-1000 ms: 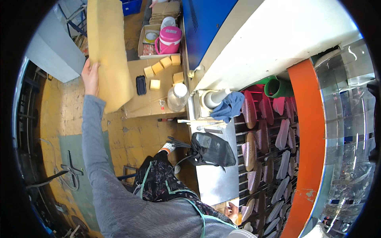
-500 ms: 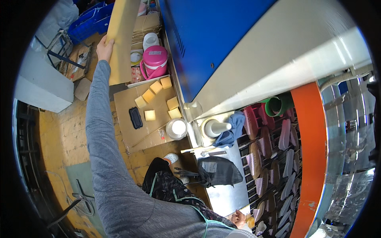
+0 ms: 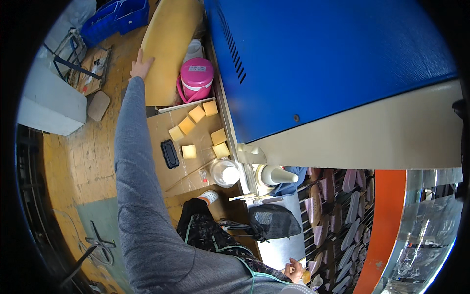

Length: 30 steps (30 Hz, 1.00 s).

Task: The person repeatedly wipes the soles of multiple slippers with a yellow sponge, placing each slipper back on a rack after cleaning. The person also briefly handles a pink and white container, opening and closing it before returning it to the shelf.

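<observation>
My left arm, in a grey sleeve, reaches far forward. My left hand (image 3: 141, 67) is open, its fingers spread against the left edge of a large yellow foam-like sheet (image 3: 169, 54). That sheet leans over a box holding a pink jug (image 3: 197, 78) with a white band. Low in the view, my right hand (image 3: 293, 271) has its fingers curled beside a small yellow block (image 3: 306, 277); what lies inside the fingers is hidden. Several yellow foam blocks (image 3: 189, 151) rest on a cardboard sheet (image 3: 161, 130), near a black oblong case (image 3: 170, 154) and a clear tub (image 3: 225, 172).
A blue machine housing (image 3: 313, 59) fills the upper right. Below it, several shoe soles (image 3: 348, 230) lie on a rack beside an orange panel (image 3: 377, 235). A black mesh item (image 3: 274, 223) and a pale cone (image 3: 279, 175) stand on the metal table (image 3: 281, 250). Blue crates (image 3: 115, 22) are far left.
My left hand has loosened from a grip to spread fingers. The yellow sheet shows more of its broad face and covers more of the box. The view has shifted toward the blue housing.
</observation>
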{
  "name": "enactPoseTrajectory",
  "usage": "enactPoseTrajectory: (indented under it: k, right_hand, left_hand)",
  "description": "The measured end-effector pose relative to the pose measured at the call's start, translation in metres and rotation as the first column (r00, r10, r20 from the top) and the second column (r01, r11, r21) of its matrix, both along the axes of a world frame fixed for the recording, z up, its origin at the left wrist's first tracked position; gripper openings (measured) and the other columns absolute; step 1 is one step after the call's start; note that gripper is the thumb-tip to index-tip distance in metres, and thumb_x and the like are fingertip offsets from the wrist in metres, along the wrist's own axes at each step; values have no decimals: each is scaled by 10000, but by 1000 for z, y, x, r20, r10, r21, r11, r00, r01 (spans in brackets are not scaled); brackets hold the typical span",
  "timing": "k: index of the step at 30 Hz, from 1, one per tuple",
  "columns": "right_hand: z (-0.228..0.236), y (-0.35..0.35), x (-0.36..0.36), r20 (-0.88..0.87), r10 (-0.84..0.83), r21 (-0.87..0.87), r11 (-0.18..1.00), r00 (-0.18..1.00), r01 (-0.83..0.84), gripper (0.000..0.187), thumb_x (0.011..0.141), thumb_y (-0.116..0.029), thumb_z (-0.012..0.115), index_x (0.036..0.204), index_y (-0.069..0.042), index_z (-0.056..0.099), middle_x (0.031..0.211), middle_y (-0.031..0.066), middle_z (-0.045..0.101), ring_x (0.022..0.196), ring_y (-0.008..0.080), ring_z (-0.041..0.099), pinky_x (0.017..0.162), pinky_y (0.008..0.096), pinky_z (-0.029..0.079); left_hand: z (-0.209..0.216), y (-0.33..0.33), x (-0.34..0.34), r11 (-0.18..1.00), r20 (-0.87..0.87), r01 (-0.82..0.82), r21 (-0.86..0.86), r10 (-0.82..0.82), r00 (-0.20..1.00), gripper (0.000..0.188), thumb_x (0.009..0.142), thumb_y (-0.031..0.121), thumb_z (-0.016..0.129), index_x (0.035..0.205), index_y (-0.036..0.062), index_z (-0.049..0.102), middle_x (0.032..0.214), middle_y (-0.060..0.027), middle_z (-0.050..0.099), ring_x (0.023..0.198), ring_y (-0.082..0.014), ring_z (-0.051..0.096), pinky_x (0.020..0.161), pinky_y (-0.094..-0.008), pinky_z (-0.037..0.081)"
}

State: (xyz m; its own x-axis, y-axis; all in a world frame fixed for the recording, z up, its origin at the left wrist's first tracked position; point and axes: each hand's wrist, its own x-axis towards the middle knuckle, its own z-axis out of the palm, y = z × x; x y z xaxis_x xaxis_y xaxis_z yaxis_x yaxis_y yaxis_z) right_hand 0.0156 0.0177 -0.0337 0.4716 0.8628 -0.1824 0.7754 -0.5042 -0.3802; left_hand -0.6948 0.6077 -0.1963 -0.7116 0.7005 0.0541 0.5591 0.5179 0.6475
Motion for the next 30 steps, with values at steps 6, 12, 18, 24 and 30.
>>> enactPoseTrajectory:
  k: [6, 12, 18, 24, 30]
  right_hand:
    - [11, 15, -2, 37, 23, -74, 997, 999, -21, 266, 770, 22, 657, 1030, -24, 687, 892, 138, 638, 768, 263, 641, 718, 398, 498]
    - [16, 19, -1, 14, 70, -55, 996, 997, -69, 247, 767, 33, 646, 1006, -15, 688, 878, 140, 638, 768, 270, 637, 726, 397, 498]
    - [19, 21, -4, 33, 43, -119, 992, 999, -39, 231, 775, 16, 645, 1001, -10, 686, 891, 149, 643, 779, 275, 638, 746, 401, 499]
    - [18, 33, -12, 8, 95, -98, 991, 995, -93, 228, 784, 8, 646, 1009, -9, 681, 908, 150, 656, 794, 284, 648, 749, 406, 503]
    - [18, 41, -16, 17, 128, -102, 987, 992, -126, 224, 788, 21, 640, 1007, -4, 678, 919, 155, 660, 795, 289, 656, 740, 402, 508]
  left_hand:
    - [12, -30, 4, 980, -100, 163, 110, -152, 983, 917, 735, 173, 781, 1497, 385, 317, 1215, -222, 589, 1152, -346, 579, 984, -431, 465]
    - [32, -17, 19, 969, -317, 190, 160, -131, 939, 876, 722, 113, 766, 1469, 361, 381, 1159, -202, 615, 1080, -350, 609, 947, -437, 487]
    - [38, -8, -2, 979, -394, 182, 91, -133, 909, 818, 758, 158, 730, 1468, 364, 381, 1283, -206, 570, 1168, -386, 559, 1008, -485, 440]
    - [25, -11, 5, 977, -352, -65, -201, -10, 936, 950, 760, 248, 730, 1531, 396, 195, 1470, -183, 427, 1310, -394, 438, 1058, -651, 293]
    - [38, -11, -19, 968, -121, 61, -245, -93, 988, 963, 746, 312, 734, 1528, 430, 184, 1501, -113, 416, 1311, -404, 428, 1040, -669, 273]
